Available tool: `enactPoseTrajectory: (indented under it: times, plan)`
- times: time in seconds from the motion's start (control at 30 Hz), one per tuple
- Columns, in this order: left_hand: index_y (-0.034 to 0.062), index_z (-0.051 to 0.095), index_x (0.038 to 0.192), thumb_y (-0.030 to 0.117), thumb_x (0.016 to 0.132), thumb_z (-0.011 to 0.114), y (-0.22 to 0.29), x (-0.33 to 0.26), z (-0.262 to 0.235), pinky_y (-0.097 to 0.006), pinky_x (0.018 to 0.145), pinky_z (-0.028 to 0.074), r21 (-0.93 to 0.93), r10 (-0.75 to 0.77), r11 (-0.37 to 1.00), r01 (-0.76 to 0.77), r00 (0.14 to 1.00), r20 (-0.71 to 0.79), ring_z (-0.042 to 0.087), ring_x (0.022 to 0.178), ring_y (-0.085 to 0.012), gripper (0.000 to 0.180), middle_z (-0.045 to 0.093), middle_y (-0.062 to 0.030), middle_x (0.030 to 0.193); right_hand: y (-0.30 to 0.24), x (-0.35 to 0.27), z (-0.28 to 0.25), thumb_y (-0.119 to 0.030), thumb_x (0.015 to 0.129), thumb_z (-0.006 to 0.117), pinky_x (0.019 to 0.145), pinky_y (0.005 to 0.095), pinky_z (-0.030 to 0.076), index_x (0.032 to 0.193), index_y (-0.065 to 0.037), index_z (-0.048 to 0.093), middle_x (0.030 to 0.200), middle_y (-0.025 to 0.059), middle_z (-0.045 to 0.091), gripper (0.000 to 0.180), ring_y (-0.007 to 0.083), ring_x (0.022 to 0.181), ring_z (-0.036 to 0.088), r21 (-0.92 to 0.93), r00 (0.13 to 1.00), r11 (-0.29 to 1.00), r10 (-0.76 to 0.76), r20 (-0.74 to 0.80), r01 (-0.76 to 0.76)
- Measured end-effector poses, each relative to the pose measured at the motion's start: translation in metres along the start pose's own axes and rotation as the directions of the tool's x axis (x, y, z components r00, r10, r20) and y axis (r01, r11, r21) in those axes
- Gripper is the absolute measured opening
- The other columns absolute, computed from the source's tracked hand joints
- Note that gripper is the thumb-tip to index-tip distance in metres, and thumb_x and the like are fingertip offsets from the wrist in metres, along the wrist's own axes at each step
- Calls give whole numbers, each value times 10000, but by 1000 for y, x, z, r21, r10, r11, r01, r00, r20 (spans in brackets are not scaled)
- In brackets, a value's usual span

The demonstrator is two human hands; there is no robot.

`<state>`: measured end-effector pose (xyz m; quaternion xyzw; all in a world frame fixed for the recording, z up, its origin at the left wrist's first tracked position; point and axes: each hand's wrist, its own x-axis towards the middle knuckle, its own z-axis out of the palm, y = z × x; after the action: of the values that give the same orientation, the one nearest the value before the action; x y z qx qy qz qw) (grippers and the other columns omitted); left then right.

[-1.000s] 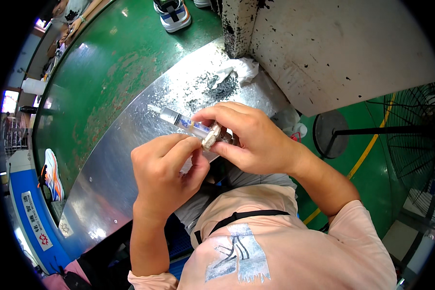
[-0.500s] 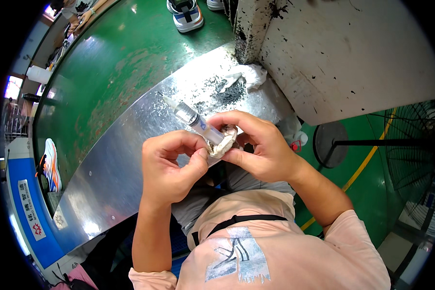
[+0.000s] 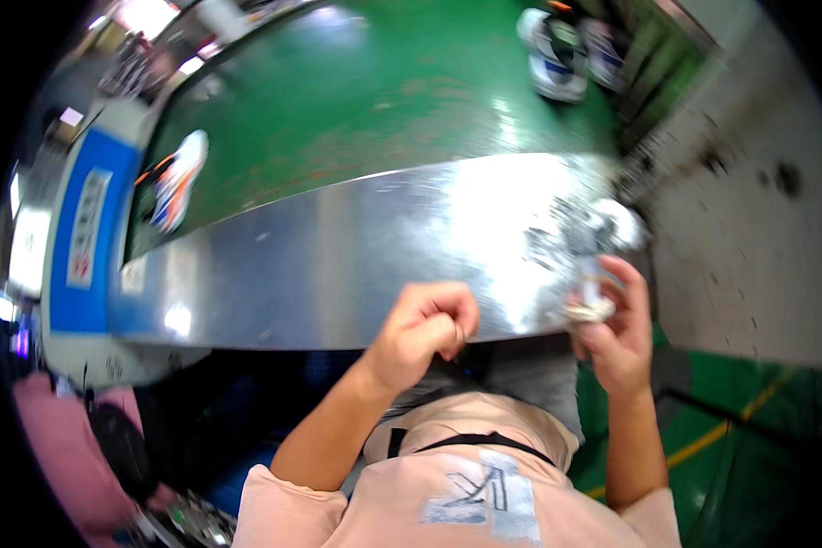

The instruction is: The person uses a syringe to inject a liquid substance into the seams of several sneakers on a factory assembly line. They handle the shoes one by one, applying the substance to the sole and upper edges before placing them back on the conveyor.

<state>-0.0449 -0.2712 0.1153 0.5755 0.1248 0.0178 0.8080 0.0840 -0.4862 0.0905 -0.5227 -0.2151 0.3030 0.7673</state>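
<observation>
My right hand (image 3: 623,342) is closed around a clear plastic syringe (image 3: 590,281) and a crumpled off-white wad (image 3: 592,312) at the syringe's lower end. Both are blurred, and they are held over the near edge of the metal ledge (image 3: 384,260) at its right part. Apart from it, my left hand (image 3: 418,333) hovers at the same edge nearer the middle. Its fingers are curled and pressed together; whether anything small is between them is hidden.
Dark crumbs (image 3: 548,233) and a crumpled white tissue (image 3: 621,224) lie at the ledge's right end, against a stained pale panel (image 3: 749,265). Shoes (image 3: 557,59) stand beyond on the green surface (image 3: 374,110), another shoe (image 3: 179,181) at left. Pink fabric (image 3: 59,447) shows lower left.
My hands have parted: the left has let go of the wad, while the right has carried syringe and wad rightward. The view has turned, showing more of the ledge's left side.
</observation>
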Motion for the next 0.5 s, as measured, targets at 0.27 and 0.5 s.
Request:
enactPoseTrajectory:
  times: [0.27,0.5]
  plan:
    - [-8,501,660,144,886,472,-122,-172,-112,-370,480,368,472,-5,755,455,724,-690,450,471,-216,274,437,-147,539,32,12,-7,-288,886,640,477,213,445,1258,-55,464,1044,64,572,473,88,730,539,20,1000,1000,-6,24,6]
    - [49,662,947,156,709,716,-284,-289,-151,-373,776,533,241,-67,481,843,310,-948,682,851,-302,266,703,-135,879,44,20,9,51,733,745,652,238,517,1301,-42,437,1135,50,494,652,113,871,551,-327,997,944,-62,-38,46]
